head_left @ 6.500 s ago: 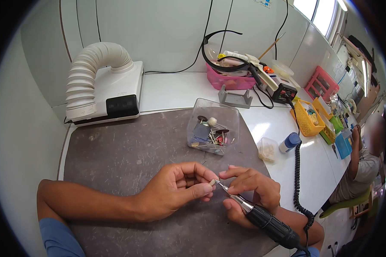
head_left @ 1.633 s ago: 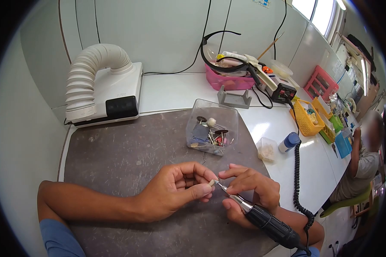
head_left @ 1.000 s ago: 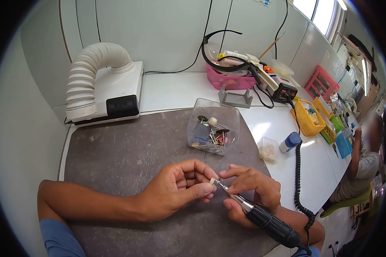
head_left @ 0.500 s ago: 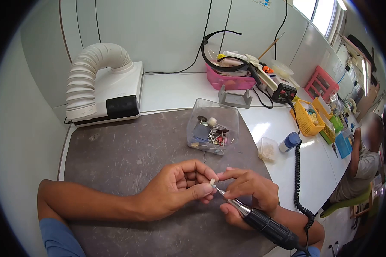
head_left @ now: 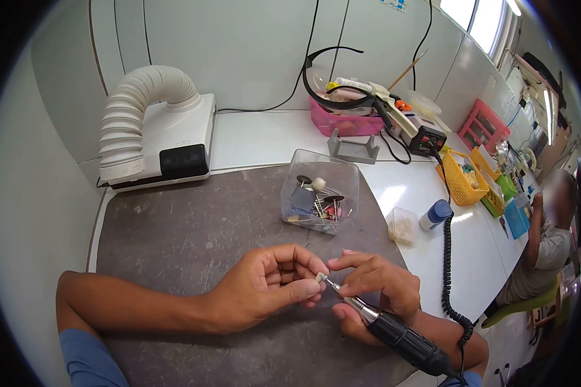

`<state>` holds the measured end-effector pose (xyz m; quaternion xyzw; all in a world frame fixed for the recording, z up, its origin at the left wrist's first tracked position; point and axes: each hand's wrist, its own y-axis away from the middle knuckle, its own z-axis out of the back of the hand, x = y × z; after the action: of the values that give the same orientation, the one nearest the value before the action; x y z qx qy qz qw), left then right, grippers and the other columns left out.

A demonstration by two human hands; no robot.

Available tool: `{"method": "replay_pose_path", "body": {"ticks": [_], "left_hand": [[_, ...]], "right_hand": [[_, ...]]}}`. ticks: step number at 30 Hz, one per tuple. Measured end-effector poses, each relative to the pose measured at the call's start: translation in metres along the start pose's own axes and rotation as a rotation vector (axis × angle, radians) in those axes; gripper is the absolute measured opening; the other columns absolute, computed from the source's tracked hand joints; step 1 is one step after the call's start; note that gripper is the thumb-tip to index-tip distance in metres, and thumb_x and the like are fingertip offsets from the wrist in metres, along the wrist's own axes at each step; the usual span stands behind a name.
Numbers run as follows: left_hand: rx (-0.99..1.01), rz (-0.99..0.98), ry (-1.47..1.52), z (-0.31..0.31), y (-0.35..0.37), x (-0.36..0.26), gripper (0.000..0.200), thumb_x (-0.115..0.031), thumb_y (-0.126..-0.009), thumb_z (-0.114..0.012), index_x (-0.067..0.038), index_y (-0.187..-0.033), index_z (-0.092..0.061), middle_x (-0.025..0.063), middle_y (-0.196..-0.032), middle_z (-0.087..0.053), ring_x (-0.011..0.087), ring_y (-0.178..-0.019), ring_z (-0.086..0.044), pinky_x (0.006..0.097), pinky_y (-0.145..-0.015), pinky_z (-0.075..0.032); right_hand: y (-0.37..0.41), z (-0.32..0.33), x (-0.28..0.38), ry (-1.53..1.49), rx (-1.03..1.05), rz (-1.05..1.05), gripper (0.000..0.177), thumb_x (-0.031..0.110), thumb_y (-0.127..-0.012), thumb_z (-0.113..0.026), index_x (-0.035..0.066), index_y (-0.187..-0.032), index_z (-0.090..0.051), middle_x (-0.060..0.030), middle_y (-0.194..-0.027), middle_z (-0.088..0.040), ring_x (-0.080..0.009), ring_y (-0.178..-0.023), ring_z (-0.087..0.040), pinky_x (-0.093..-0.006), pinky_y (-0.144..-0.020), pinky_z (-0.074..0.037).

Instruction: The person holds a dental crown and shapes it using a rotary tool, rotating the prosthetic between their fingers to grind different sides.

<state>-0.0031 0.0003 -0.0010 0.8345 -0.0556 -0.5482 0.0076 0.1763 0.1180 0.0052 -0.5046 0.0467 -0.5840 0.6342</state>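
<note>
Between the thumb and fingertips of my left hand point(head_left: 271, 280) is a small cream-coloured piece point(head_left: 319, 277). My right hand point(head_left: 377, 287) grips a black and silver handpiece point(head_left: 403, 338) near its metal front. The handpiece points up and left, and its thin tip meets or nearly meets the small piece; actual contact is too small to tell. Both hands are above the dark grey mat point(head_left: 168, 238), with their fingertips close together. Beyond them stands a clear plastic box point(head_left: 321, 190) of rotary bits and discs.
A white machine with a ribbed hose point(head_left: 124, 122) stands at the back left. A pink basket point(head_left: 346, 120), grey stand point(head_left: 354, 150), small clear container point(head_left: 402, 225), blue-capped bottle point(head_left: 436, 214) and yellow basket point(head_left: 463, 178) are to the right. A coiled cord point(head_left: 448, 271) hangs near my right arm. Another person point(head_left: 549, 251) sits far right.
The small piece has tilted slightly in my left fingers. My right hand and the handpiece have shifted very little.
</note>
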Motion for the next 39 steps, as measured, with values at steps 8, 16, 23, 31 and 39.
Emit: {"method": "replay_pose_path", "body": {"ticks": [8, 16, 23, 31, 39], "left_hand": [[-0.005, 0.003, 0.007, -0.0010, 0.0002, -0.0010, 0.020, -0.006, -0.090, -0.059, 0.000, -0.108, -0.053, 0.0073, -0.096, -0.060, 0.0112, -0.088, -0.059, 0.0267, -0.082, -0.050], [-0.010, 0.005, 0.037, -0.0024, 0.0007, -0.0023, 0.019, -0.006, -0.090, -0.059, 0.000, -0.107, -0.053, 0.0075, -0.096, -0.061, 0.0113, -0.088, -0.059, 0.0269, -0.081, -0.051], [0.012, -0.009, 0.004, -0.0010, 0.0004, -0.0010, 0.019, -0.006, -0.090, -0.059, 0.000, -0.107, -0.053, 0.0078, -0.096, -0.061, 0.0117, -0.090, -0.059, 0.0272, -0.083, -0.051], [-0.011, 0.018, 0.003, -0.0018, 0.0003, -0.0022, 0.019, -0.007, -0.091, -0.059, 0.000, -0.107, -0.053, 0.0073, -0.096, -0.060, 0.0117, -0.092, -0.059, 0.0270, -0.083, -0.051], [0.000, 0.005, 0.001, -0.0009, 0.0005, -0.0011, 0.018, -0.007, -0.091, -0.058, 0.000, -0.107, -0.053, 0.0070, -0.096, -0.060, 0.0116, -0.091, -0.060, 0.0270, -0.083, -0.051]], "right_hand": [[0.0009, -0.0005, -0.0020, 0.015, -0.022, 0.014, 0.025, 0.008, -0.067, -0.076, 0.002, -0.084, -0.059, -0.0114, -0.075, -0.063, -0.0332, -0.088, -0.067, -0.0499, -0.085, -0.050], [0.0004, 0.0001, -0.0022, 0.024, -0.012, 0.012, 0.025, 0.009, -0.068, -0.076, 0.002, -0.085, -0.059, -0.0117, -0.074, -0.063, -0.0329, -0.088, -0.067, -0.0491, -0.085, -0.050], [0.0015, -0.0007, -0.0008, 0.006, -0.010, 0.010, 0.025, 0.008, -0.068, -0.076, 0.002, -0.085, -0.059, -0.0115, -0.075, -0.063, -0.0326, -0.088, -0.067, -0.0497, -0.086, -0.050], [0.0018, -0.0006, -0.0021, 0.013, -0.019, 0.009, 0.026, 0.007, -0.066, -0.076, 0.002, -0.085, -0.059, -0.0115, -0.075, -0.063, -0.0327, -0.088, -0.067, -0.0489, -0.086, -0.050], [0.0015, -0.0010, -0.0013, -0.003, -0.012, 0.000, 0.027, 0.007, -0.066, -0.077, 0.002, -0.085, -0.059, -0.0116, -0.076, -0.063, -0.0326, -0.088, -0.067, -0.0489, -0.086, -0.050]]}}
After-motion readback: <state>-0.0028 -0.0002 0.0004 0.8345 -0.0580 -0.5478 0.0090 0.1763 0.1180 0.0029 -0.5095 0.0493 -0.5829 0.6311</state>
